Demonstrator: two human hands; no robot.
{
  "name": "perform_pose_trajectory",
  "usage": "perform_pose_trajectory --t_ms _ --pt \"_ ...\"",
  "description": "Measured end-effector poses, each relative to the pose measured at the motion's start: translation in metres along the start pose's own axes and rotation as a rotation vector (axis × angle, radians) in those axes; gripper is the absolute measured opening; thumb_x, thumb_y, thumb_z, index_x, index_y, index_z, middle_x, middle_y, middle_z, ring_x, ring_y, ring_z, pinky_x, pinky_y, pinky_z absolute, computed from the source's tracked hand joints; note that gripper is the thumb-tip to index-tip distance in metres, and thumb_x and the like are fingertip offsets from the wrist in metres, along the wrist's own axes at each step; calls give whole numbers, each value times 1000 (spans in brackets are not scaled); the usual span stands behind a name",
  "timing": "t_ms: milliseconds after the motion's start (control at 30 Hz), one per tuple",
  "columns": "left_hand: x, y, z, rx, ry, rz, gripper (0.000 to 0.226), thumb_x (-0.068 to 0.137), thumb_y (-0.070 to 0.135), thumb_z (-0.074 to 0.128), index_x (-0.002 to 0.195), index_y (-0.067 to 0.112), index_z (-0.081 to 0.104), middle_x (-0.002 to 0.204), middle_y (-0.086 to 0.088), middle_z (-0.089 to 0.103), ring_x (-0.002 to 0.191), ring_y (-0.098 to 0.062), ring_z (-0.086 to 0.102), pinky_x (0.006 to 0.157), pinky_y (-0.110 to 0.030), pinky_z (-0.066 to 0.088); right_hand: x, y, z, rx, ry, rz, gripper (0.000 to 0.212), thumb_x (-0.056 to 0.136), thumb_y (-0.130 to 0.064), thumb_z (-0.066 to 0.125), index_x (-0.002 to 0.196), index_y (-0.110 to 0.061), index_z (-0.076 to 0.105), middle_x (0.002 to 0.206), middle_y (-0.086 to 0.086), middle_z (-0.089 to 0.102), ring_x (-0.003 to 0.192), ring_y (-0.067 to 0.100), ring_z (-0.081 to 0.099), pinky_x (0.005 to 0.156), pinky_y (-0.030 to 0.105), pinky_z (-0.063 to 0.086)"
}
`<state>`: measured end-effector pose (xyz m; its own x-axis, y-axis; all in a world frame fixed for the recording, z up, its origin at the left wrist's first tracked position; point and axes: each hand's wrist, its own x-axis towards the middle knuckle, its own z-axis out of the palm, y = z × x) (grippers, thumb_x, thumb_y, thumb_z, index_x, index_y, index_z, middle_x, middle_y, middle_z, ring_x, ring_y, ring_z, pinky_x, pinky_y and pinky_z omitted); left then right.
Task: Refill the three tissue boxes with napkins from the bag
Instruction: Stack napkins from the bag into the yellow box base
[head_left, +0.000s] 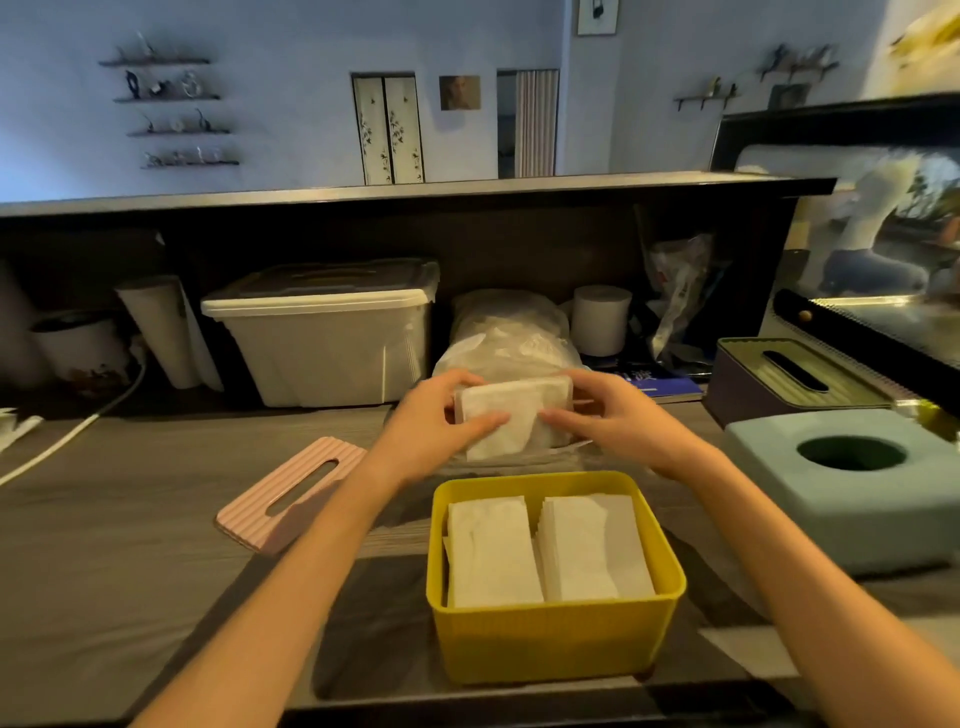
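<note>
1. The counter (156, 519) carried the whole job; on it, just below the grip, the yellow tissue box (550, 639) stood open with two white stacks of napkins (545, 551) lying side by side inside, which looked well on the way to full though not yet closed.
2. To the right of the grip the blue-green tissue box (852, 499) showed only a dark round opening, and whether it held napkins could not be told; it seemed not yet dealt with.
3. Beyond it, right of and slightly behind the grip, the dark tissue box (779, 384) sat with its ribbed slotted lid on, contents hidden.
4. Directly behind the grip lay the clear plastic bag (509, 332), the supply, bulging with white paper.
5. Left of and below the grip, the pink ribbed lid (291, 493) lay flat on the counter, off its box, so closing remained to be done.
6. At the centre, the left hand (441, 415) and right hand (618, 415) together held a wad of napkins (509, 415) from either side, fingers curled round its edges, just above and behind the yellow box.
7. A blue item (665, 384) just right of the hands bore pale lettering too small to read; no brand or label was legible anywhere.
</note>
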<state>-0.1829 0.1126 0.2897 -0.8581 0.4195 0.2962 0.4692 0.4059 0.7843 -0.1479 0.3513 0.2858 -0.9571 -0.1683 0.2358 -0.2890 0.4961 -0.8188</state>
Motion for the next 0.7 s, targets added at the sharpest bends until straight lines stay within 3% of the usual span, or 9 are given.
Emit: perform_pose_trajectory --t_ms 133,233,333,433,567,633,700 --pt "-19 37 -16 15 -5 -29 27 91 38 72 114 25 66 102 7 70 90 0 67 75 -21 60 -9 -37 -8 116 -14 59 34 96 -33 69 129 -29 62 114 -9 74 106 7 71 86 28 60" --pt "-36 60 -23 -93 -99 -135 24 90 36 74 110 29 63 98 10 73 84 6 69 64 -12 55 -16 -59 -4 431 27 283 37 91 -31 75 123 -14 69 123 15 71 109 21 69 95 34 55" --pt "-54 73 -24 -220 -210 -204 37 87 33 77 121 28 62 101 10 78 91 -2 73 70 -15 55 -35 -80 8 728 -39 501 52 81 -26 80 127 -8 64 120 20 73 112 29 69 97 38 56" --pt "-68 74 -21 -230 -182 -238 49 84 32 80 127 25 58 102 7 78 92 -5 74 77 -21 58 -54 -89 18 778 -125 534 49 82 -28 78 125 -10 64 115 16 75 105 30 73 85 41 60" --pt "-82 71 -21 -150 -196 -306 56 83 35 80 130 20 52 99 2 78 87 -9 75 81 -29 62 -68 -90 28 686 -102 585 32 93 -17 72 122 -8 64 106 14 78 96 28 76 74 39 63" --pt "-90 71 -24 11 -209 -287 47 86 42 76 121 24 51 90 4 78 78 -8 74 72 -25 61 -72 -87 32 616 -124 583 28 95 -14 69 122 -7 65 103 10 79 92 25 77 72 36 63" --pt "-95 71 -29 316 -161 -216 42 86 52 72 114 29 50 88 6 74 77 -7 70 74 -27 61 -77 -83 38 576 -161 592 24 96 -13 67 119 -5 66 100 9 79 91 22 77 71 33 63"
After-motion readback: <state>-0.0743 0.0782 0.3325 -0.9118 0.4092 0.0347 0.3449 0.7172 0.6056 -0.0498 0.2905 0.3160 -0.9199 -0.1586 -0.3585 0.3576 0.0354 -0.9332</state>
